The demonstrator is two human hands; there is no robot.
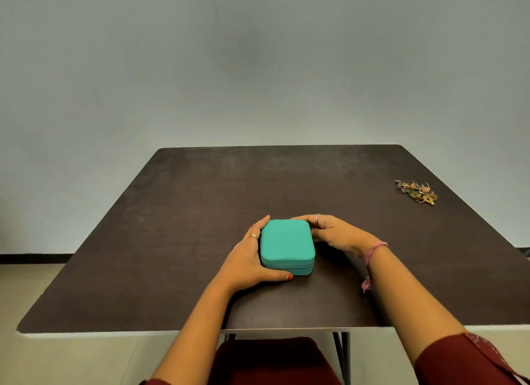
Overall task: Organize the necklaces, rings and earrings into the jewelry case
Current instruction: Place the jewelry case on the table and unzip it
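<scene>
1. Jewelry case [286,245], zipped shut, sits near the counter [172,241] front edge, centre.
2. Left hand [249,258] and right hand [334,232] grip its sides.
3. Jewelry pile [417,192] by the right edge: tangled, could drag or spill off.

You are seated at a dark brown table [200,212]. A closed teal jewelry case [286,245] lies flat near its front edge. Your left hand [249,258] grips the case's left side, thumb along the front. Your right hand [332,232] holds the right side, fingers at the far corner. A tangled jewelry pile [417,191] lies well apart, by the table's right edge.
</scene>
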